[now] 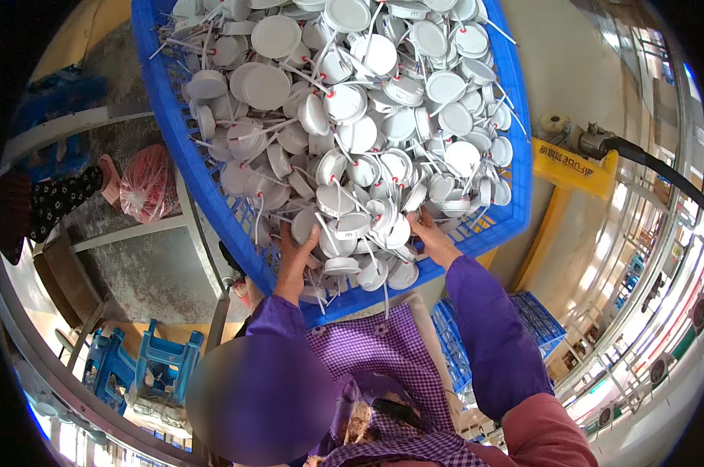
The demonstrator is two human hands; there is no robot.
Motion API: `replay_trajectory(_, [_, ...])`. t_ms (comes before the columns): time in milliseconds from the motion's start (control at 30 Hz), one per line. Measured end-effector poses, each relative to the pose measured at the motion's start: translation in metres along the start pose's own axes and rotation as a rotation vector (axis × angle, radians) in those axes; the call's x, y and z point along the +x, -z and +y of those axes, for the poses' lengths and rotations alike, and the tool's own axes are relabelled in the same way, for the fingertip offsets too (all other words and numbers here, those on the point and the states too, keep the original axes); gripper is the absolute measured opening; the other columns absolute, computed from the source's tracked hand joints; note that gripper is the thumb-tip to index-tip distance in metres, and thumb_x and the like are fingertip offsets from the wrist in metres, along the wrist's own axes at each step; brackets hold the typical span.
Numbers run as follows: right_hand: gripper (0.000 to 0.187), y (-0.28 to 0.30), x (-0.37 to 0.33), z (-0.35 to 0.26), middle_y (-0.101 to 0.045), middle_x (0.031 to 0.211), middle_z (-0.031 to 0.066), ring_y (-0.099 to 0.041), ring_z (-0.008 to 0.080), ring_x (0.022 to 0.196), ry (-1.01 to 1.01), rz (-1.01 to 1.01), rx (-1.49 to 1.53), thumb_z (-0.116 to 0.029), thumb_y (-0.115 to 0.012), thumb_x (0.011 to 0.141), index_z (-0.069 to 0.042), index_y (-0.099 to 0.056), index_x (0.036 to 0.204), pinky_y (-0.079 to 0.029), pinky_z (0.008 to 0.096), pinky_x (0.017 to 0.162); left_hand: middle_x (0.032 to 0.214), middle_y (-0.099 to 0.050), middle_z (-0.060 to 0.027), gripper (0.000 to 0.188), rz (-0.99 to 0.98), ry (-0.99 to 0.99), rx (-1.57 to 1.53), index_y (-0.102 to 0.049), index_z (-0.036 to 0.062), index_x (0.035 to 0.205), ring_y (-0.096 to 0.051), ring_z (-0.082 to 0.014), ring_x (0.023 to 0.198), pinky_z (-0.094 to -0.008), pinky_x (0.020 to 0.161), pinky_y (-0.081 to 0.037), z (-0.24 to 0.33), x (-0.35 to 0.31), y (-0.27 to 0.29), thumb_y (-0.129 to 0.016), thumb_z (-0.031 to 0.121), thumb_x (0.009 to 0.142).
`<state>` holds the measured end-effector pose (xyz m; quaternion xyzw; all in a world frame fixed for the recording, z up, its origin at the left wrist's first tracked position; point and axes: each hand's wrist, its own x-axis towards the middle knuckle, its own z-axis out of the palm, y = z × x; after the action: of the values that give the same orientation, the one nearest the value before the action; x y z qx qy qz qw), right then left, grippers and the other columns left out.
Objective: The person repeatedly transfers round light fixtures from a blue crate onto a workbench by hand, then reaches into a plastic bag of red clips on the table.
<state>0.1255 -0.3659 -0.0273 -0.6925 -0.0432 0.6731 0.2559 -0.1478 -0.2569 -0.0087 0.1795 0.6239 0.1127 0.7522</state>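
Observation:
A big blue plastic basket (515,187), its sides slatted, stands in front of me, heaped with white round disc-shaped parts (352,103). Thin white leads, many with small red spots, stick out among the discs. At the heap's near left, my left hand (294,261) reaches in, thumb and fingers apart around the discs. My right hand (436,241) dips into the near edge of the heap further right, fingers spread against the discs. Some fingertips of both hands are hidden among the parts, and I cannot make out a firm grip on any one piece.
Left of the basket are a grey worn tabletop (153,272), a clear bag of red things (147,184) and another person's dark patterned sleeve (68,201). Blue stools (165,362) stand lower left. Blue crates (535,323) and a yellow machine frame (574,171) are at right.

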Motion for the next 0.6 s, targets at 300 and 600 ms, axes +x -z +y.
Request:
replay_trajectory(300, [0.093,-0.058,-0.025,-0.038,-0.04,0.127,0.0172,-0.042,0.0243,0.115,0.025,0.076,0.084,-0.033,-0.074,0.07,0.004,-0.018,0.136,-0.036,0.0331,0.095,0.126,-0.044,-0.0153,0.084,0.042,-0.131,0.229,-0.027,0.0012,0.133,-0.044,-0.0258,0.115,-0.0347,0.095,-0.037,-0.013,0.01,-0.019,-0.076,0.017,0.067])
replay_trajectory(600, [0.076,-0.079,0.021,-0.033,-0.052,0.117,0.0111,-0.046,0.0205,0.11,-0.049,-0.127,-0.202,-0.037,-0.078,0.067,0.001,-0.044,0.124,-0.035,0.0298,0.094,0.119,-0.049,-0.0155,0.081,0.131,0.029,-0.084,-0.033,-0.0005,0.128,-0.055,-0.0242,0.1,-0.0324,0.079,-0.048,-0.021,0.04,-0.006,-0.079,0.017,0.064])
